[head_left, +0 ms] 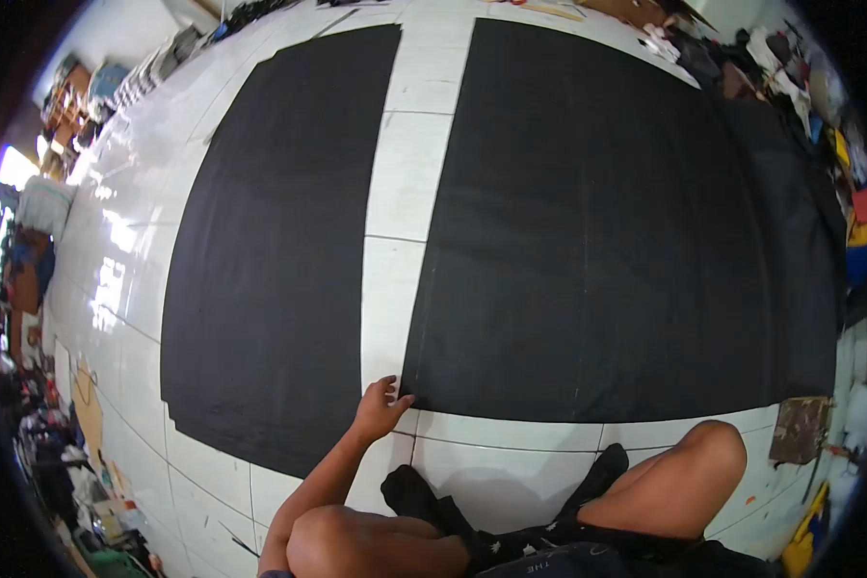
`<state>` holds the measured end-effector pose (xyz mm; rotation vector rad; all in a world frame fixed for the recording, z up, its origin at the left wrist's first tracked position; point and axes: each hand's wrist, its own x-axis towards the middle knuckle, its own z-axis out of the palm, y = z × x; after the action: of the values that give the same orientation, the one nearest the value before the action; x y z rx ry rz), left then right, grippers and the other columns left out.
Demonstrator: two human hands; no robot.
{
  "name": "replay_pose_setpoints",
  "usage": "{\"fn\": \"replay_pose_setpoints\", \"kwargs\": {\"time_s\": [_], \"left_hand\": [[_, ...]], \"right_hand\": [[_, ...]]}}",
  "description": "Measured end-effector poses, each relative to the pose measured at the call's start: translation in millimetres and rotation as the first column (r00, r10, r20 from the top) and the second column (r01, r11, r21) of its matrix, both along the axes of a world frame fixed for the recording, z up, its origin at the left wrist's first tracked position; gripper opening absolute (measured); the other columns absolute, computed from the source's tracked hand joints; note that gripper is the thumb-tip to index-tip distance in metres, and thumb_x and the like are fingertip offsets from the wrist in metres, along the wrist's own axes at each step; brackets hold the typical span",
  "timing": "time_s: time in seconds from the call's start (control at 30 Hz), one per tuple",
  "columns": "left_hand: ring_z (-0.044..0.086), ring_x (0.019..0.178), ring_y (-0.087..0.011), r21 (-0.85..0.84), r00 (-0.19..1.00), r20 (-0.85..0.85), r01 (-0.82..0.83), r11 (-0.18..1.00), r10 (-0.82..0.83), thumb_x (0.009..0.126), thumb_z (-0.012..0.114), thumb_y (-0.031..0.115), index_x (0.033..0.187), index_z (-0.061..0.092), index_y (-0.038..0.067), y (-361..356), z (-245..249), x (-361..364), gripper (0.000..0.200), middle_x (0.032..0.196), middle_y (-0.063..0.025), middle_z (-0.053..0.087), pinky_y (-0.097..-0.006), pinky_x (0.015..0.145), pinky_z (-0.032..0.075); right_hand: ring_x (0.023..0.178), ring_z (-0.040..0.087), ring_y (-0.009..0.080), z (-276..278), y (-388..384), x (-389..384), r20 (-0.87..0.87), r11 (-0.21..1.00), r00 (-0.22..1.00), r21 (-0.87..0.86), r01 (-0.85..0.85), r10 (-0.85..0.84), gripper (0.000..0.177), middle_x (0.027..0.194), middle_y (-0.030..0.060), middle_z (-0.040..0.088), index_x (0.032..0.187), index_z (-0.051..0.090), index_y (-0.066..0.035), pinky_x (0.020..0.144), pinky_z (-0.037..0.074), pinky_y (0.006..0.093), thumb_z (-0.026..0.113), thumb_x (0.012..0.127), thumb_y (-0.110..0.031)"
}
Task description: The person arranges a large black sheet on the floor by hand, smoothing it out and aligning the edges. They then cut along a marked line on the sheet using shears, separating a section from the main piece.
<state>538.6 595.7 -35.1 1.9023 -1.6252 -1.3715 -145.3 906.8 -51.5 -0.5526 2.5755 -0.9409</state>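
Observation:
Two large pieces of black fabric lie flat on the white tiled floor, a strip of tile between them. The left piece (265,250) is narrower; the wider right piece (597,222) carries faint light lines running lengthwise. My left hand (383,409) is low over the gap, at the near left corner of the right piece. Its thumb reaches to that corner and seems to touch it, while the fingers are slightly bent and apart from the thumb. Nothing shows in its grasp. My right hand is out of view.
My bent legs and black-socked feet (409,491) are at the near edge of the fabric. A brown block (801,430) sits at the right piece's near right corner. Piled cloth and clutter (771,63) line the right side; more items (53,462) are along the left.

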Motion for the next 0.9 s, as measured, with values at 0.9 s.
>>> {"fn": "replay_pose_setpoints", "kwargs": {"time_s": [0.9], "left_hand": [[0.067, 0.072, -0.0198, 0.104, 0.962, -0.265, -0.035, 0.994, 0.061, 0.090, 0.065, 0.022, 0.102, 0.067, -0.002, -13.2, -19.5, 12.6, 0.028, 0.080, -0.0110, 0.071, -0.0327, 0.069, 0.051]], "right_hand": [[0.066, 0.058, 0.0136, 74.1, -297.1, 481.3, 0.650, 0.865, 0.576, -0.300, -0.403, 0.495, 0.040, 0.073, 0.0043, 0.058, 0.095, 0.054, -0.007, 0.061, 0.048, 0.0280, 0.054, 0.099, -0.047]]}}
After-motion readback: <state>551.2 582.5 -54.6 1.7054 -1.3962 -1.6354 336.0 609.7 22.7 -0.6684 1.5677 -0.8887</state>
